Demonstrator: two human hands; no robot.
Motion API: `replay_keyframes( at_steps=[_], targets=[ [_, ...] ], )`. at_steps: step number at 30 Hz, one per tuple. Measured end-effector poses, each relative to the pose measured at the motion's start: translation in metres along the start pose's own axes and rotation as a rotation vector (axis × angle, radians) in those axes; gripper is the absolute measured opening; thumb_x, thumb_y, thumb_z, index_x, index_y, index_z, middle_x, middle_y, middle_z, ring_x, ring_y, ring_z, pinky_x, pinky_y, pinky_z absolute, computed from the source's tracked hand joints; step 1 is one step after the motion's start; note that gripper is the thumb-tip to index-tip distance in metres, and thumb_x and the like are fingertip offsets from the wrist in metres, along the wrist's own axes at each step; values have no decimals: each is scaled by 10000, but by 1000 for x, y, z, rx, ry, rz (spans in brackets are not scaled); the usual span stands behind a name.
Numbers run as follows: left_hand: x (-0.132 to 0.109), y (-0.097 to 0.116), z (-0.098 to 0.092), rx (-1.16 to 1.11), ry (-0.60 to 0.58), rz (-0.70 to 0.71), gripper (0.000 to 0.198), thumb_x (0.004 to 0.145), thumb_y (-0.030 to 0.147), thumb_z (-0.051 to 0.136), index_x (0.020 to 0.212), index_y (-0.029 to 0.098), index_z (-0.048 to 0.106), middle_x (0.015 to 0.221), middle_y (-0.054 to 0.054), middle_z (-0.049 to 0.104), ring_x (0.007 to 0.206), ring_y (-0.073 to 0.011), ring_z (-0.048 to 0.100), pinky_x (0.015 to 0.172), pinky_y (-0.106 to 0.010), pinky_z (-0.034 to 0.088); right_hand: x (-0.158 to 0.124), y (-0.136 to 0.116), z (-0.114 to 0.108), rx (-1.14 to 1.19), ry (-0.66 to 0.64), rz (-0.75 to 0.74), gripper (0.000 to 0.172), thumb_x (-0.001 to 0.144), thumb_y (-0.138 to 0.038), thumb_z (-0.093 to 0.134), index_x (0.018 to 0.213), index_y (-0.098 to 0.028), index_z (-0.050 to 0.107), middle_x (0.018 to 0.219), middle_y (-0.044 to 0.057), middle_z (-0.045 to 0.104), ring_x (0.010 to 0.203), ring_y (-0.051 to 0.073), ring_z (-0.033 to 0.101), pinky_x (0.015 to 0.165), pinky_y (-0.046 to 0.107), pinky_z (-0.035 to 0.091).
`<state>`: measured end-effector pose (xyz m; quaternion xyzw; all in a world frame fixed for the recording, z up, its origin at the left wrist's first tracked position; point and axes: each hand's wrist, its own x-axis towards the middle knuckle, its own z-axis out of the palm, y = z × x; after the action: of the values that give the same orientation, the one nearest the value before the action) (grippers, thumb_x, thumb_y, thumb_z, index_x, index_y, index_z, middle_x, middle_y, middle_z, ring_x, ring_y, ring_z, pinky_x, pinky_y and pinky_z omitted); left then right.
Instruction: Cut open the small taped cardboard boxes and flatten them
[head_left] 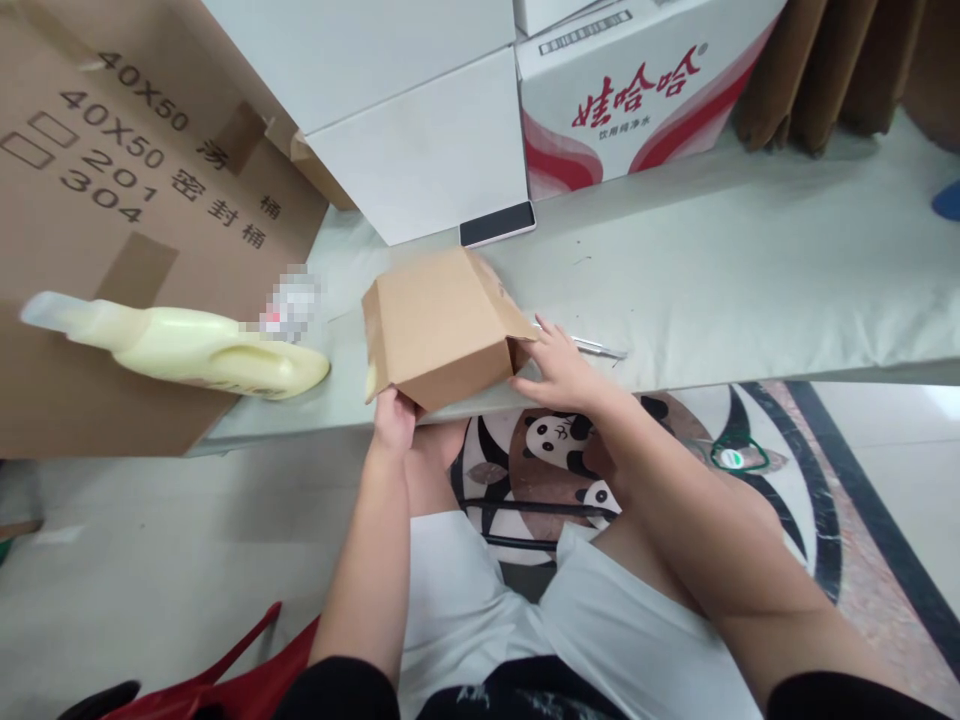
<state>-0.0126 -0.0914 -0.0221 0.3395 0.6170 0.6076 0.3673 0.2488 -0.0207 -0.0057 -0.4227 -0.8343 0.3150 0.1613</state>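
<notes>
A brown cardboard takeaway box [450, 320] with slanted sides sits at the near edge of the cloth-covered table [750, 270]. My left hand [394, 422] grips its near left corner, the fingertips partly hidden beneath the box. At the near right corner, my right hand [559, 368] touches the box edge with its fingers stretched out and the thumb apart. That corner shows a gap between its panels. Just beyond my right hand lies a thin silvery pen-like object [600, 349], partly covered by the hand.
A pale yellow bottle [217, 350] lies left, near a large carton [127, 200]. Behind stand white boxes [427, 140], a red-and-white carton [630, 110] and a dark-screened phone [498, 224]. Brown folded material [832, 70] is at the far right.
</notes>
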Motion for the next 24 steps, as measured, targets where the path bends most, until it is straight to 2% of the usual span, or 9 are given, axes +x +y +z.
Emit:
replay_keyframes(
  at_steps=[3, 8, 12, 14, 16, 19, 21, 22, 24],
  targets=[
    [-9, 15, 14, -197, -47, 62, 463, 715, 599, 706, 1031, 265, 756, 1241, -81, 761, 1326, -319, 631, 1052, -413, 570, -2, 5, -8, 146, 153, -121, 768, 848, -486, 632, 1542, -187, 497, 1657, 156, 408, 1607, 431, 215, 1295, 653, 198],
    [-12, 27, 22, -211, -122, 16, 485, 750, 643, 723, 1050, 265, 768, 1234, -99, 768, 1341, -325, 624, 1061, -439, 561, -8, 6, -18, 488, 215, -133, 724, 777, -540, 696, 1359, -136, 547, 1401, 222, 607, 1333, 386, 568, 1143, 582, 445],
    [-8, 25, 15, -274, -99, -15, 388, 649, 443, 858, 987, 265, 787, 1108, -60, 800, 1104, -251, 731, 885, -320, 612, -9, 9, -22, 585, 290, 44, 637, 675, -546, 803, 1156, -197, 574, 1132, 129, 696, 1017, 295, 665, 871, 452, 563],
    [-7, 25, 9, -286, -87, -29, 355, 616, 340, 870, 949, 245, 792, 981, -42, 806, 906, -198, 749, 725, -257, 603, -9, 12, -24, 530, 403, 132, 553, 632, -538, 835, 995, -217, 569, 929, 53, 680, 835, 232, 627, 732, 378, 536],
    [-7, 26, 2, -277, -84, -42, 331, 616, 311, 846, 930, 224, 790, 880, -37, 795, 744, -168, 729, 588, -229, 563, -10, 16, -25, 545, 477, 198, 442, 690, -570, 775, 819, -229, 525, 764, 4, 615, 709, 184, 567, 646, 328, 479],
    [-9, 26, -9, -216, -169, -132, 279, 662, 391, 779, 845, 180, 767, 645, -35, 716, 447, -144, 594, 357, -225, 415, -9, 22, -25, 755, 478, 221, 467, 860, -673, 532, 720, -228, 515, 711, 12, 610, 703, 182, 595, 673, 333, 483],
    [-10, 26, -14, -163, -217, -179, 238, 657, 355, 790, 797, 169, 743, 525, -1, 634, 316, -116, 452, 270, -218, 267, -8, 24, -23, 865, 441, 233, 472, 870, -682, 517, 783, -224, 587, 777, 24, 671, 773, 197, 653, 752, 354, 515],
    [-9, 26, -15, -145, -216, -174, 218, 645, 298, 815, 803, 171, 736, 530, 13, 634, 315, -108, 448, 270, -210, 261, -8, 24, -22, 903, 426, 236, 440, 845, -663, 572, 850, -226, 624, 819, 25, 700, 804, 203, 676, 784, 360, 527],
    [-6, 26, -13, -134, -155, -106, 290, 619, 169, 867, 877, 188, 735, 655, 23, 707, 455, -113, 599, 379, -185, 419, -8, 23, -20, 981, 424, 213, 411, 792, -599, 662, 984, -236, 661, 886, 24, 735, 836, 207, 704, 822, 366, 550]
  ],
)
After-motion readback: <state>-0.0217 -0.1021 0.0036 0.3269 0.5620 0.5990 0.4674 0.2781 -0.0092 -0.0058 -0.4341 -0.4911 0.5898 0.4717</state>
